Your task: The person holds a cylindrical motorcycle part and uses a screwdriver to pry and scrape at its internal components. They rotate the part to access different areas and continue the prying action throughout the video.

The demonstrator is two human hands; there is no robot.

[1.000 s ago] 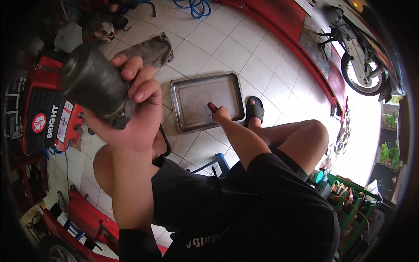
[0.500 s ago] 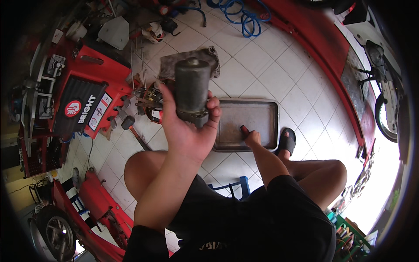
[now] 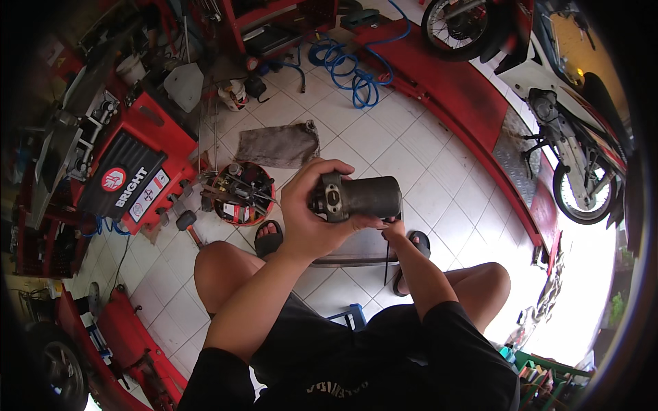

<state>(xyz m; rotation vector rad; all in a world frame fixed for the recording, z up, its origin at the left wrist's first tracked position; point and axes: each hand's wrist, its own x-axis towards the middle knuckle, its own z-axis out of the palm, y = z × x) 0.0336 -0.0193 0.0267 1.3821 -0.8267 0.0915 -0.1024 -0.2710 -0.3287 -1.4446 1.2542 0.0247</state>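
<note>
My left hand (image 3: 301, 205) is closed round a dark metal cylinder (image 3: 363, 198), lying sideways with its flanged, bolt-holed end toward my left. My right hand (image 3: 394, 231) is closed on a tool with a thin dark shaft (image 3: 387, 264) pointing down; its handle is mostly hidden behind the cylinder. A metal tray (image 3: 349, 250) sits on the tiled floor beneath both hands, largely covered by them. Just beyond, to the left, are a round container of tools (image 3: 240, 192) and a dirty grey rag (image 3: 274, 144).
A red machine (image 3: 137, 171) stands at left, with a hammer (image 3: 188, 222) near it. Coiled blue hose (image 3: 343, 68) lies ahead. A red lift platform (image 3: 466, 123) and motorcycle (image 3: 569, 144) are at right. A low blue stool (image 3: 349, 315) is below me.
My left hand has turned the cylinder from upright to sideways and moved it rightward, over my right hand. The right-hand tool's shaft now shows pointing down. The view has tilted toward the far floor.
</note>
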